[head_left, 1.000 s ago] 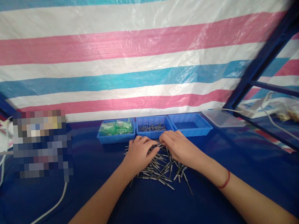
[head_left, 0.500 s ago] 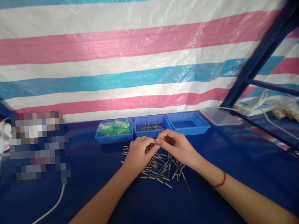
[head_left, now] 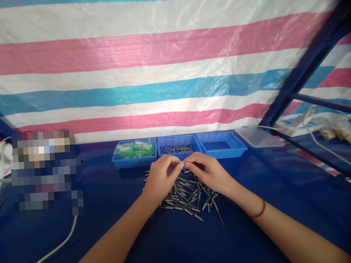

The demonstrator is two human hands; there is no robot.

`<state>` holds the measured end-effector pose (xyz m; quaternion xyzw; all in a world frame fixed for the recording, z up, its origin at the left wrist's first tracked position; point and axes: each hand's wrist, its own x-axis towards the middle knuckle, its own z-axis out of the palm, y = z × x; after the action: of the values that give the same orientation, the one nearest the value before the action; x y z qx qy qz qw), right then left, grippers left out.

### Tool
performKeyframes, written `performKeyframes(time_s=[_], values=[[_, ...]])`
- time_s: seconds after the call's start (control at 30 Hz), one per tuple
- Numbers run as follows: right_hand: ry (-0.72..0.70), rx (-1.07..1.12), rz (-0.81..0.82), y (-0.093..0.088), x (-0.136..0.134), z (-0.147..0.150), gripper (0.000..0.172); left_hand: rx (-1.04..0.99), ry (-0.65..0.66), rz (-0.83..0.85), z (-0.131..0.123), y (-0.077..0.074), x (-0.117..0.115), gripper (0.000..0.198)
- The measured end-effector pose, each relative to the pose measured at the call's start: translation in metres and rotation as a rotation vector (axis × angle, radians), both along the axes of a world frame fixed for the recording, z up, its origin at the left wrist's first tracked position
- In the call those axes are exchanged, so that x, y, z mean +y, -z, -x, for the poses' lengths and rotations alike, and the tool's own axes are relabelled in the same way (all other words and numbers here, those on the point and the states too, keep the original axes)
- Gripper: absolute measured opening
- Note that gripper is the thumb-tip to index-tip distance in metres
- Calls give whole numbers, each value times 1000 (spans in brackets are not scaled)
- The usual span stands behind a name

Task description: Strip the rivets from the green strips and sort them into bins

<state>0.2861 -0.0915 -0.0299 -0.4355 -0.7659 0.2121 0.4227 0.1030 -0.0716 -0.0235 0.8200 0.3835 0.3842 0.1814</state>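
Note:
Over the pile, my left hand (head_left: 161,179) and my right hand (head_left: 211,173) meet fingertip to fingertip. Between them is a thin metal blind rivet (head_left: 181,162), pinched at its left end by the left thumb and fingers and at its right end by the right ones. Its ends are covered by my fingertips. Beneath and in front of my hands lies a loose heap of blind rivets (head_left: 182,194), pointing in many directions. Just behind my hands, a blue bin (head_left: 179,141) holds short metal pieces like nails or rivets (head_left: 176,149).
Left of that bin stands another blue bin (head_left: 135,163) with green plastic packets (head_left: 135,149); a third blue bin (head_left: 224,154) is on the right. Beyond it lies a translucent lid (head_left: 259,137). A white cable (head_left: 52,256) loops at left. A blue frame post (head_left: 302,64) rises at right.
My fingertips have drawn slightly apart, and the rivet between them now shows more plainly. The heap and the bins look the same.

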Motion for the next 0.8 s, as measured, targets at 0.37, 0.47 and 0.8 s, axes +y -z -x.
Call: performKeyframes(time_s=[0.37,0.47,0.8], values=[[450,-370,-301,-12,23,-2,27,209,-6,-31,12,-5,8,14],[417,-370,-294,-12,14,-5,26,395,41,-69,13,-5,7,15],[186,-373,-154,-10,0,-4,23,607,37,-102,12,4,10,23]])
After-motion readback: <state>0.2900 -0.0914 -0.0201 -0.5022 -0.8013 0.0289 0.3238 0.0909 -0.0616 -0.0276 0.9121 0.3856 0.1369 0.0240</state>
